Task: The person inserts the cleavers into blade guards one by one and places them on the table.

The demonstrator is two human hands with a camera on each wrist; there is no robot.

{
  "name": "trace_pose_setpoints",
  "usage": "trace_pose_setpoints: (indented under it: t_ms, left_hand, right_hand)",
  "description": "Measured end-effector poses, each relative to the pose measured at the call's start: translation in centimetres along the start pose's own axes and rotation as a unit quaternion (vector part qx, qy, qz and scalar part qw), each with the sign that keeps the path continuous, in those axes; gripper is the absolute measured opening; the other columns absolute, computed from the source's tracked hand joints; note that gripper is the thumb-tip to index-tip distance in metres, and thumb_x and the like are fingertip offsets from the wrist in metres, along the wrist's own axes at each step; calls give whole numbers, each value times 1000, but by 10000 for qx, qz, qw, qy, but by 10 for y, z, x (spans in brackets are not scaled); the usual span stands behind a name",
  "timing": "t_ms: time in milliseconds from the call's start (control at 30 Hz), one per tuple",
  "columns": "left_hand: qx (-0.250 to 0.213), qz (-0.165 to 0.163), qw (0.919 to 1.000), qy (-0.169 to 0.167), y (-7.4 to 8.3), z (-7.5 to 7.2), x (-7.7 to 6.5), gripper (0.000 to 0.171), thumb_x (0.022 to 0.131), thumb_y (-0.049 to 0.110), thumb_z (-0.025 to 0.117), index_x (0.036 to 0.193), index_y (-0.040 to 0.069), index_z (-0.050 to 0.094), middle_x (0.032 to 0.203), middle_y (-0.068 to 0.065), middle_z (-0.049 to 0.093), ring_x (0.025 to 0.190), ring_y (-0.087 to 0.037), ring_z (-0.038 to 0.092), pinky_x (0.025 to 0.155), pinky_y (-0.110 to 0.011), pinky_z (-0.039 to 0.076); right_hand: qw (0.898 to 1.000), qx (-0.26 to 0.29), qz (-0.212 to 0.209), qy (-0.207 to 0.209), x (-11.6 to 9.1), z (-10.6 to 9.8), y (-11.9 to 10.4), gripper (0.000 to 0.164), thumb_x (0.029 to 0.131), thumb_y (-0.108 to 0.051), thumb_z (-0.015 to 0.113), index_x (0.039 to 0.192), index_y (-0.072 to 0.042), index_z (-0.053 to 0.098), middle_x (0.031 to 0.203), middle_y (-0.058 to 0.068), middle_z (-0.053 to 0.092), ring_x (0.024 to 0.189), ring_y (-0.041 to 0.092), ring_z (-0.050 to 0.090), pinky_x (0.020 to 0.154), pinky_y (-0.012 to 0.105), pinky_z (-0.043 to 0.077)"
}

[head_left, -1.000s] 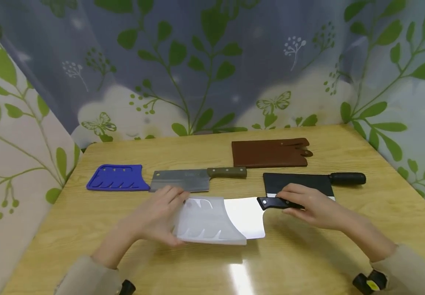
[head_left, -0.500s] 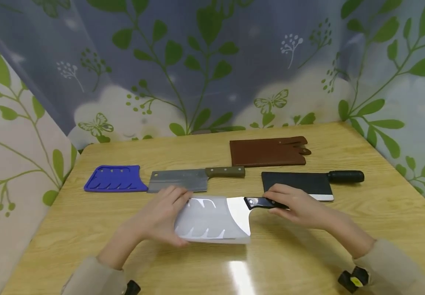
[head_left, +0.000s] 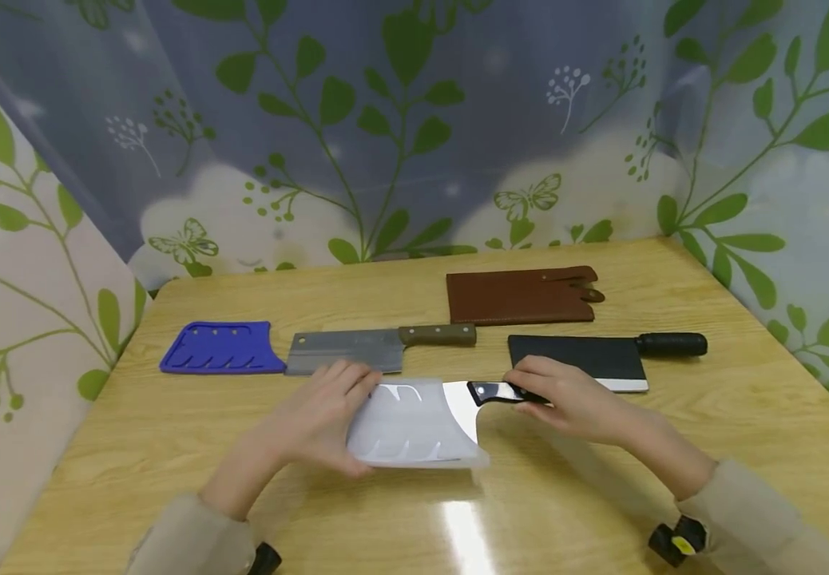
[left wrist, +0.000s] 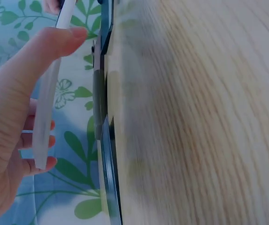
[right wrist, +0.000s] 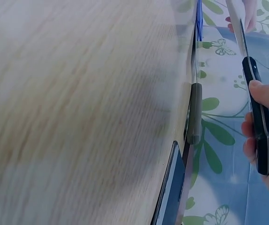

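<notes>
A cleaver (head_left: 462, 404) with a black riveted handle is held above the table, most of its blade inside a translucent white blade guard (head_left: 410, 423). Only a narrow strip of bright steel shows between guard and handle. My left hand (head_left: 324, 419) grips the guard's far left end, thumb along the lower edge and fingers over the top. The left wrist view shows the guard (left wrist: 45, 112) edge-on between thumb and fingers. My right hand (head_left: 565, 395) holds the black handle (right wrist: 261, 122), fingers wrapped round it in the right wrist view.
Behind the hands lie a blue blade guard (head_left: 222, 348), a cleaver with an olive handle (head_left: 346, 351), and a black-bladed cleaver (head_left: 580, 355), partly hidden by my right hand. A brown leather sheath (head_left: 518, 297) lies farther back on the wooden table (head_left: 601, 511). A patterned curtain surrounds the table.
The cleaver has slid left, deeper into the white guard, so less bare blade shows. My right hand has moved left with the handle; my left hand has shifted slightly right, still gripping the guard.
</notes>
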State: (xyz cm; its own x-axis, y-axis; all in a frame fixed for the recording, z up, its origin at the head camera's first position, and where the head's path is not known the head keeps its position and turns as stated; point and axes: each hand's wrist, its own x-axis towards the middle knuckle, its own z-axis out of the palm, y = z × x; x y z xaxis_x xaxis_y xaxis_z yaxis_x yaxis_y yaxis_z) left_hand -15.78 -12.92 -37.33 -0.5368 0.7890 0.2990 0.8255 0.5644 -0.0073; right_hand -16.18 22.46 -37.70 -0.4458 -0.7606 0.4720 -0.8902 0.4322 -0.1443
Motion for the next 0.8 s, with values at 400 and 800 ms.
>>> trace_pose_setpoints:
  t_ms: [400,800]
  left_hand:
    - [161,-106,9998,-8,0,-2,0,103,48,61,74,124,-5,51,113,-13,52,101,-27,47,84,-44,43]
    - [42,-566,9977,-369,-5,-2,-22,104,52,58,75,129,-6,46,120,-16,49,112,-30,45,88,-48,41]
  right_hand:
    - [9997,190,113,61,0,4,4,29,89,-20,62,105,3,63,96,3,57,78,9,50,63,25,46]
    - [9949,276,773,-580,15,21,-1,31,81,-11,70,110,-2,63,98,1,55,80,9,50,66,26,46]
